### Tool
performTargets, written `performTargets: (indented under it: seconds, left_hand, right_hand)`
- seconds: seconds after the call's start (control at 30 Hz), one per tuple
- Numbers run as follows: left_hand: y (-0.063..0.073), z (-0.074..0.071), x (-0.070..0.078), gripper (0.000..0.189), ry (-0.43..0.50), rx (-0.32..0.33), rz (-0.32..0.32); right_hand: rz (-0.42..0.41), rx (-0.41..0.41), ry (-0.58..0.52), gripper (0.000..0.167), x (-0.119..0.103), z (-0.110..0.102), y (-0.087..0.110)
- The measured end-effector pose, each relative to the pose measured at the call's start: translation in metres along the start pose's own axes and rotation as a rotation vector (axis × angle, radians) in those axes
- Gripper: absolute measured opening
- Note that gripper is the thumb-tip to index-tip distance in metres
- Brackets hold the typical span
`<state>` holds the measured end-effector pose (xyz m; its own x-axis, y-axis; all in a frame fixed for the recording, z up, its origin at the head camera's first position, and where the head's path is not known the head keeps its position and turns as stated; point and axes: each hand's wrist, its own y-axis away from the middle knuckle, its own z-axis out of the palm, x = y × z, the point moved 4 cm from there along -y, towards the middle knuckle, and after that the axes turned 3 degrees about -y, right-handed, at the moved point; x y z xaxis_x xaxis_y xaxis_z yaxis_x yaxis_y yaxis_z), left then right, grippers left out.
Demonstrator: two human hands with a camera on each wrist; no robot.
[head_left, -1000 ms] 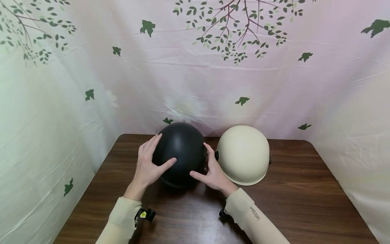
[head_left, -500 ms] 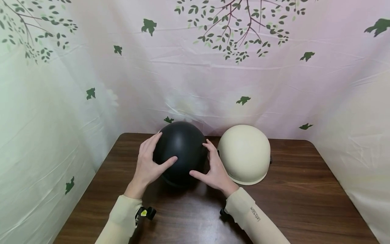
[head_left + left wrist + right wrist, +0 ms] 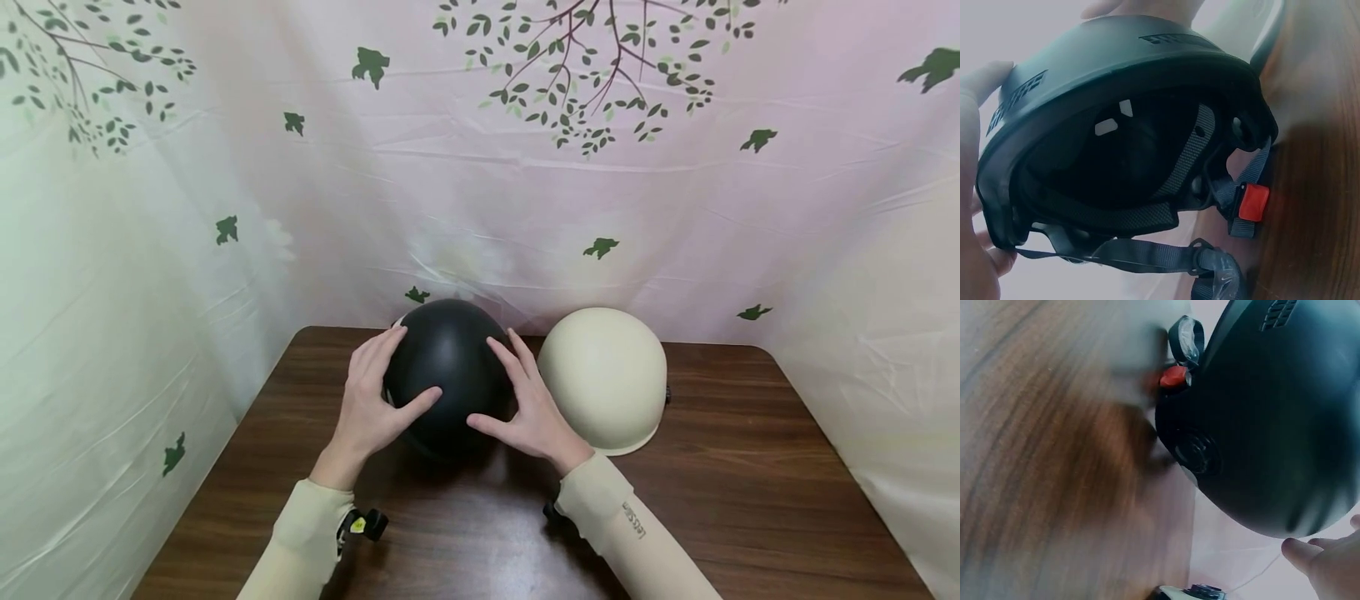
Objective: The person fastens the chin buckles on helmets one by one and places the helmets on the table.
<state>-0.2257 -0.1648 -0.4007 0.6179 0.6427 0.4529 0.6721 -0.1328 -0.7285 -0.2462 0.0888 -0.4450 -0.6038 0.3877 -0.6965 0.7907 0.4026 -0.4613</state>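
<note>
A black helmet (image 3: 450, 367) is between my two hands in the head view, its smooth dome toward me. My left hand (image 3: 371, 417) grips its left side, thumb across the shell. In the left wrist view the hollow inside shows padding (image 3: 1185, 150), grey straps (image 3: 1147, 256) and a red buckle (image 3: 1252, 202). Those left fingers curl at the rim there. My right hand (image 3: 532, 408) rests on the helmet's right side, fingers fairly straight and thumb spread. The right wrist view has a round side knob (image 3: 1196, 451) low on the shell and the right fingertips at its edge.
A cream helmet (image 3: 603, 375) sits dome up on the brown wooden table (image 3: 750, 467), close to the right of my right hand. A pale curtain (image 3: 480, 192) printed with leaves and birds hangs behind the table and along both sides.
My right fingers have left the helmet's right edge and come down further up and inward on the shell. The black helmet has turned slightly. My left hand has kept nearly its place.
</note>
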Motion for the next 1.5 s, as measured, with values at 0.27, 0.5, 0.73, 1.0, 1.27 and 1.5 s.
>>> performTargets:
  seconds: [0.27, 0.5, 0.73, 1.0, 1.27, 1.5]
  left_hand:
    - [0.003, 0.001, -0.001, 0.094, -0.006, 0.018, -0.051]
    - [0.004, 0.003, -0.004, 0.100, -0.016, -0.031, -0.174]
    - [0.008, 0.005, -0.009, 0.102, 0.001, -0.119, -0.317]
    - [0.008, 0.005, -0.009, 0.099, 0.027, -0.111, -0.316]
    - [0.007, 0.006, -0.005, 0.088, 0.089, -0.121, -0.293]
    - [0.005, 0.007, -0.001, 0.086, 0.111, -0.135, -0.225]
  right_hand:
    - [-0.007, -0.008, -0.005, 0.101, -0.001, 0.000, 0.001]
    - [-0.011, 0.006, -0.016, 0.102, 0.000, 0.001, 0.002]
    - [-0.003, 0.010, -0.034, 0.103, 0.001, 0.001, 0.003]
    - [-0.004, 0.012, -0.046, 0.104, 0.000, 0.001, 0.004]
    - [0.023, -0.001, -0.061, 0.106, 0.001, 0.002, 0.009]
    - [0.015, 0.033, -0.076, 0.103, -0.001, -0.001, 0.008]
